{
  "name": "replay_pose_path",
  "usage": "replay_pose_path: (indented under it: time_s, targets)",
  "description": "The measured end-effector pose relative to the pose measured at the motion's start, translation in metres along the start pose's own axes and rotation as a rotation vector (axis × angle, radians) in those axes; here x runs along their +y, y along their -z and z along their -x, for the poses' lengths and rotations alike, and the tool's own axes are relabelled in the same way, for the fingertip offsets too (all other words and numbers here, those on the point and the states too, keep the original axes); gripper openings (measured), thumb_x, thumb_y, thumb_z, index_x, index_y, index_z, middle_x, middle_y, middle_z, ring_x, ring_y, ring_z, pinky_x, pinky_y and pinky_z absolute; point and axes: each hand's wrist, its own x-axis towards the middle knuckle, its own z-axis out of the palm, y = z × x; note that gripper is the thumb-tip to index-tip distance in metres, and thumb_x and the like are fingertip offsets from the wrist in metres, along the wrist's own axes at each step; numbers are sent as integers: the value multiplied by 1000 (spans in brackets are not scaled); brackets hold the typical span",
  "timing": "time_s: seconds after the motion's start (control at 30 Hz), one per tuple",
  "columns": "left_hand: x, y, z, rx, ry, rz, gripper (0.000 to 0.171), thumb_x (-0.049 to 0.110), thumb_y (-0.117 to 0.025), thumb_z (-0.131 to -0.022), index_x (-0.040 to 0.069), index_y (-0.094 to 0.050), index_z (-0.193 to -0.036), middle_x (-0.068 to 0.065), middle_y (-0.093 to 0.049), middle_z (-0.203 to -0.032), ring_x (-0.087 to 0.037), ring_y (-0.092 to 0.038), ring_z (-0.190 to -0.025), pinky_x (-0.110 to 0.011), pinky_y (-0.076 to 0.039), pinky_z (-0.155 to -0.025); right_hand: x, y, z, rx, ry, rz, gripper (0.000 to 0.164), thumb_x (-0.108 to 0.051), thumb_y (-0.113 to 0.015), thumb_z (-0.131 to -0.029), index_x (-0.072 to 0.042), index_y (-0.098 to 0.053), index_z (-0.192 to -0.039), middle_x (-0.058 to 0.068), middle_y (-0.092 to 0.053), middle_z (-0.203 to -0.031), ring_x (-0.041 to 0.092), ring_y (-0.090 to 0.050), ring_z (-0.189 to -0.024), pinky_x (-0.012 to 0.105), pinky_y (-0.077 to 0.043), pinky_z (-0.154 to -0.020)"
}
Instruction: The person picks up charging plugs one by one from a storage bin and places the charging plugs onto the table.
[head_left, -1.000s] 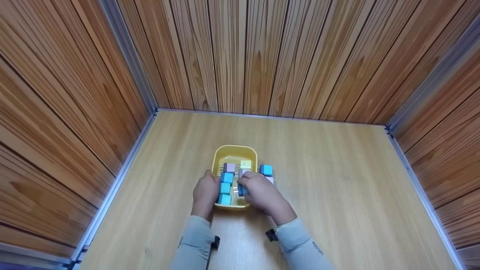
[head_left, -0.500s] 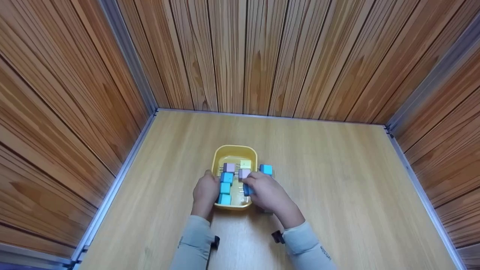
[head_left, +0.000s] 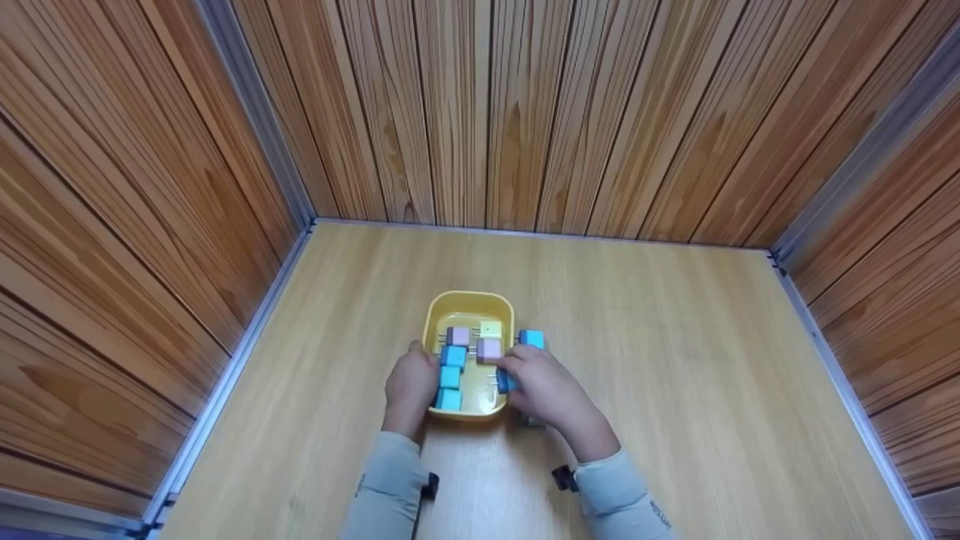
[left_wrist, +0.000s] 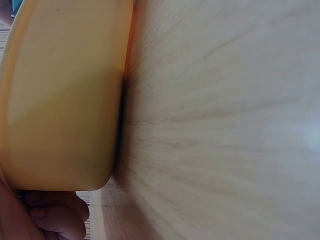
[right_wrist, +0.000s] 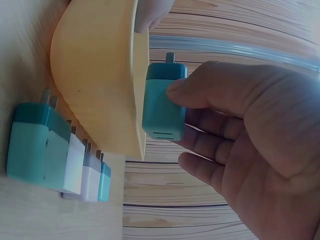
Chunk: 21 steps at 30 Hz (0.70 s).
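My right hand (head_left: 553, 390) pinches a teal plug-in charger (right_wrist: 164, 107) between thumb and fingers, its metal prongs bare. In the head view this charger (head_left: 505, 381) overlaps the right rim of a yellow plastic bin (head_left: 471, 302). With my left hand (head_left: 410, 384) I grip the bin's left side; in the left wrist view several curled fingers (left_wrist: 60, 215) show at the bin's outer wall (left_wrist: 65, 100). Inside the bin, blue and teal chargers (head_left: 450, 376) line the left side under a lilac one (head_left: 458, 336). A second lilac charger (head_left: 489, 349) and a pale yellow one (head_left: 490, 329) lie on the right.
Outside the bin's right wall stands a row of chargers: a teal one (right_wrist: 37, 145) in front, then white (right_wrist: 75, 162), lilac (right_wrist: 89, 177) and teal (right_wrist: 104, 181) ones. Wood-patterned panels (head_left: 517, 112) enclose the wooden table (head_left: 637, 337) at the back and both sides.
My right hand has shifted right with the teal charger, from over the bin to its right rim. This uncovers the lilac charger inside. The left hand and the bin stay in place.
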Motion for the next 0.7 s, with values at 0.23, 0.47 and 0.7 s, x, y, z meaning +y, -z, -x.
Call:
replay_pose_path:
  time_s: [0.23, 0.47, 0.7]
  targets:
    - [-1, -1, 1, 31, -28, -33, 46, 28, -41, -104, 4, -49, -142, -16, -68, -118, -28, -66, -102, -49, -53, -89, 6, 0, 5, 8, -23, 19, 56, -18, -82, -86, -13, -64, -138, 2, -59, -139, 22, -55, -125, 44, -46, -109]
    - [-1, -1, 1, 28, -32, -39, 48, 28, -41, -104, 3, -48, -144, -16, -68, -120, -29, -67, -105, -49, -54, -90, 16, -2, 11, 48, -20, 40, 54, -7, -76, -84, -11, -65, -137, 1, -63, -128, 18, -57, -114, 40, -50, -103]
    - [-1, 0, 1, 29, -36, -34, 46, 29, -41, -104, 3, -50, -142, -15, -68, -116, -28, -67, -100, -48, -54, -87, 21, 0, 17, 64, -59, 35, 56, -7, -76, -83, -14, -64, -138, 0, -62, -133, 19, -56, -123, 41, -48, -107]
